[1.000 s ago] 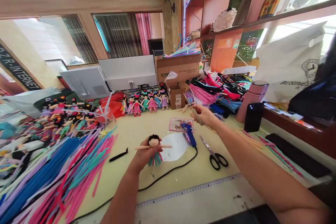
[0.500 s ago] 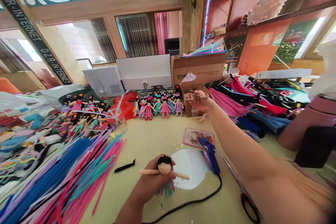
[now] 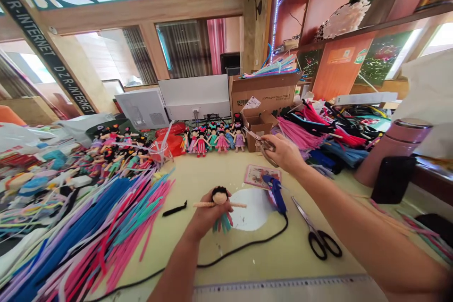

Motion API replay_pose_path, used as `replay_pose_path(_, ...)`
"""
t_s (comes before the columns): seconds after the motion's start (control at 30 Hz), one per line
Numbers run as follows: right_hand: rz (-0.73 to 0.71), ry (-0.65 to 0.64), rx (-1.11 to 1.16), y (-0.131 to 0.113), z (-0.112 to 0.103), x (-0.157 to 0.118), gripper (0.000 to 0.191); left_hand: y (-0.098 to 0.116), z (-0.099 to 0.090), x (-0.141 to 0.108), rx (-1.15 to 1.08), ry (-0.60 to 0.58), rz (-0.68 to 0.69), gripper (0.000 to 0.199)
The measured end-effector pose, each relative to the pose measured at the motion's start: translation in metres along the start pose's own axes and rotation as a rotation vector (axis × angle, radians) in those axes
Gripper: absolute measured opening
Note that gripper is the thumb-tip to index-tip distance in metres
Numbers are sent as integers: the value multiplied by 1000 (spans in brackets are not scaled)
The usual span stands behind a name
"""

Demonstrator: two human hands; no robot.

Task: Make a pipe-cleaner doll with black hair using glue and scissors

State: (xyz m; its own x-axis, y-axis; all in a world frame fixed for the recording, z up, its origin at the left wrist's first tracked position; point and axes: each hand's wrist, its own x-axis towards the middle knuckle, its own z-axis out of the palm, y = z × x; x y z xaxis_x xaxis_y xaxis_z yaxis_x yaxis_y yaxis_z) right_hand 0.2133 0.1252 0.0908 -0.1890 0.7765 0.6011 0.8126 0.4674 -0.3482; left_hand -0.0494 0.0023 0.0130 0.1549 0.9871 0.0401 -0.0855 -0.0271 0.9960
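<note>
two hands: both occupied.
left hand (image 3: 209,212): gripping the doll (image 3: 220,197), digits across its front below the head.
right hand (image 3: 286,152): fingers closed on a slim metal tool (image 3: 266,146), tip aimed far left, by the small box (image 3: 266,128). tool type unclear.
doll spot: mid-table, at the left edge of the white disc (image 3: 252,219), left of the glue gun (image 3: 277,196). height over the table (image 3: 184,170): can't tell.
doll axis: long axis runs far to near, head at far end, teal and pink strips (image 3: 222,224) at near end. arms stick out left and right.
strip risk: too hard a squeeze could bend or splay them.
arm risk: swing the doll right and its arm may hit the glue gun.
cord risk: black cord (image 3: 244,246) passes under the left forearm; a snag could drag the gun.
tool risk: a sweep left could topple the doll row (image 3: 212,139).
scissors (image 3: 314,229): beside the right forearm; a low elbow could shove them.
</note>
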Motion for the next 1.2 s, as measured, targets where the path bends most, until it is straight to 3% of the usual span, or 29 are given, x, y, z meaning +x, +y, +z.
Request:
replay_pose_path(0.13,7,54,-143,9,-24,-46,37,1,0,2,-46,93,42,39)
replay_pose_path(0.33,219,-27,-357,41,-54,-132,34,7,4,4,-110,126,48,48)
replay_pose_path(0.47,166,-27,-400,29,-63,-169,36,7,14,2,-118,146,34,44)
replay_pose_path(0.57,-8,22,-370,2,-64,-174,36,12,25,-2,-114,188,1,44)
replay_pose_path(0.63,-134,37,-350,-16,-65,-171,35,19,29,-5,-45,154,1,43)
replay_pose_path(0.8,-249,37,-317,-35,-69,-168,37,28,14,-5,95,106,-95,48)
replay_pose_path(1.03,-248,-3,-258,-33,-56,-187,35,-12,-16,-11,102,211,-281,65)
replay_pose_path(1.1,-293,-1,-264,-36,-53,-191,33,-13,-23,-15,310,324,-194,69)
replay_pose_path(1.17,-341,-5,-273,-40,-53,-192,32,-1,-25,-20,579,532,25,72)
replay_pose_path(1.2,-360,-7,-278,-42,-54,-192,32,9,-23,-22,668,566,132,66)
